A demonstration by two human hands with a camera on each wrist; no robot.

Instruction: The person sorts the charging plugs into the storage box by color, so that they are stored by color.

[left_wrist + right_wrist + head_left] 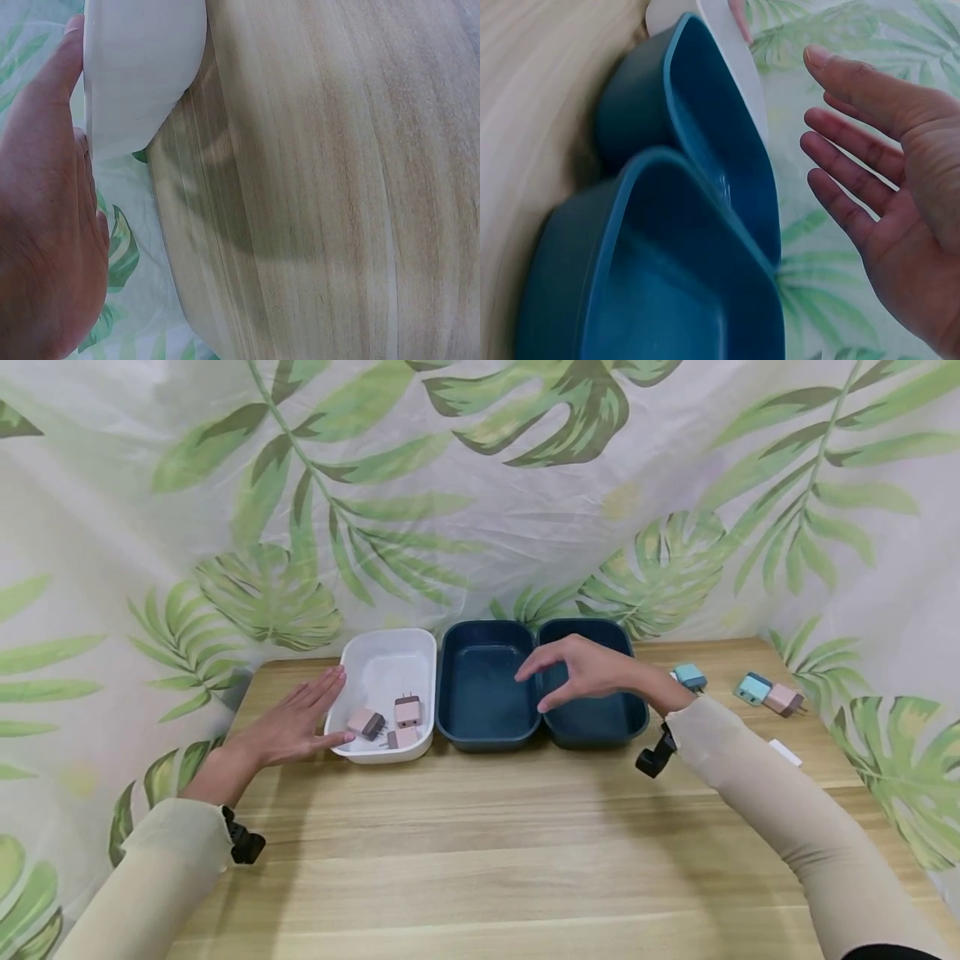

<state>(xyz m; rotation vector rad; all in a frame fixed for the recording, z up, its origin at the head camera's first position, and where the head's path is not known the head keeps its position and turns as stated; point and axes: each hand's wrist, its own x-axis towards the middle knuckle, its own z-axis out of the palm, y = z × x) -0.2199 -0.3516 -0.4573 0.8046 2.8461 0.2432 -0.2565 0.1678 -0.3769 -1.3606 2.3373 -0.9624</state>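
Observation:
My left hand (296, 722) rests on the left rim of a white bin (386, 652), its fingers straight. In the left wrist view that hand (49, 202) lies along the bin's wall (142, 67). Several pink and grey plug adapters (407, 711) lie inside the white bin. Over the right dark blue bin (600, 727) hovers my right hand (581, 668), thumb and fingers spread apart with nothing between them. The right wrist view shows the same hand (900, 180) above the bins, its palm bare. Beside the white bin stands the middle dark blue bin (487, 693).
To the right on the wooden table (480, 843) lie a blue plug adapter (690, 677), another blue adapter (752, 688) touching a pink one (783, 700), and a small white item (785, 752) partly hidden by the right sleeve. A leaf-patterned cloth (480, 527) hangs behind the bins.

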